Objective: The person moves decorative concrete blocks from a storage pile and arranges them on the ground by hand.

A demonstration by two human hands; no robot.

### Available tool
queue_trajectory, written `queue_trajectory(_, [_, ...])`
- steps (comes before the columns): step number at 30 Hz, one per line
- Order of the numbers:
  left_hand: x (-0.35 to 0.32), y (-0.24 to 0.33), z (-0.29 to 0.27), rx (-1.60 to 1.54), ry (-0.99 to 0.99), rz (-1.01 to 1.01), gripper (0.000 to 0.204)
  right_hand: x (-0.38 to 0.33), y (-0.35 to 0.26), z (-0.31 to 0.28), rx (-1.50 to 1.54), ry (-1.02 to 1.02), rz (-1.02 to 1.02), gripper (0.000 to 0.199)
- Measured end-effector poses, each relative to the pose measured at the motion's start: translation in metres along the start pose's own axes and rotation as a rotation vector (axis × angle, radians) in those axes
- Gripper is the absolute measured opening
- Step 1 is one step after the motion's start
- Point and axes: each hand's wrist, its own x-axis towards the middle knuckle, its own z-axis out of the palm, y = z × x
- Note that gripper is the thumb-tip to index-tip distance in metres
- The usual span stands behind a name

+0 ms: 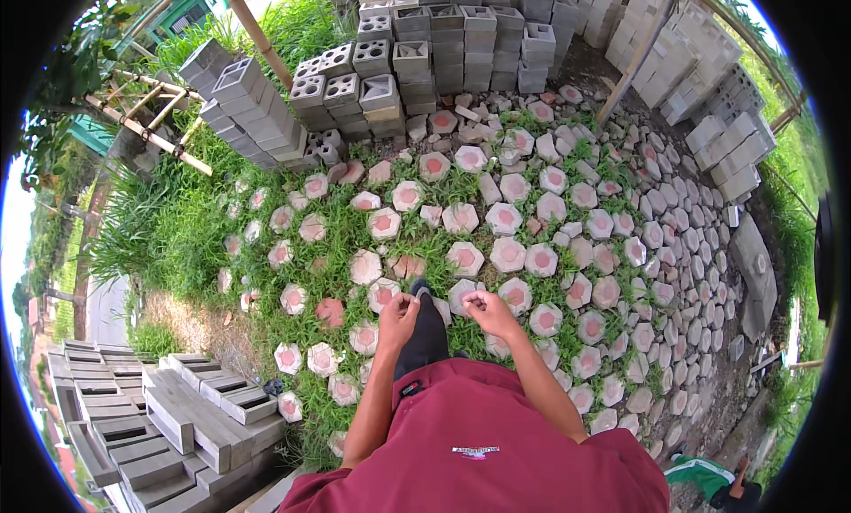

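Observation:
My left hand (400, 312) is held in front of my body with its fingers curled and drawn together. Level with it, my right hand (488, 313) also has bent fingers, their tips close to the thumb. A gap separates the two hands, and I cannot make out anything in either one. Below them lie hexagonal paving stones (508, 254), pale with reddish centres, set in grass. A dark shoe (420, 287) on my foot shows between the hands, under a dark trouser leg (431, 334).
Stacks of grey hollow blocks (412, 56) stand ahead, with more block stacks (731, 154) far right. Long grey concrete blocks (191, 411) are piled at the lower left. A bamboo rail (155, 127) crosses the left side. Green cloth (705, 476) shows lower right.

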Motion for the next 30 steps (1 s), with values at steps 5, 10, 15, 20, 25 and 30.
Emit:
queue_trajectory(5, [0.099, -0.007, -0.029, 0.076, -0.025, -0.033, 0.018, 0.076, -0.007, -0.028, -0.054, 0.082, -0.069, 0.020])
queue_trajectory(10, [0.217, 0.030, -0.041, 0.099, -0.088, 0.025, 0.017, 0.164, -0.052, -0.047, 0.053, 0.110, 0.015, 0.022])
queue_trajectory(15, [0.304, 0.082, -0.019, 0.075, -0.173, 0.179, 0.017, 0.231, -0.080, -0.063, 0.242, 0.240, -0.062, 0.022])
queue_trajectory(20, [0.368, 0.109, -0.007, 0.080, -0.176, 0.166, 0.018, 0.280, -0.089, -0.102, 0.275, 0.222, -0.021, 0.020])
queue_trajectory(25, [0.420, 0.100, 0.013, 0.134, -0.138, 0.059, 0.017, 0.345, -0.078, -0.160, 0.290, 0.204, 0.024, 0.022])
queue_trajectory(30, [0.494, 0.114, 0.052, 0.224, -0.158, 0.063, 0.019, 0.437, -0.056, -0.226, 0.188, 0.225, -0.038, 0.020])
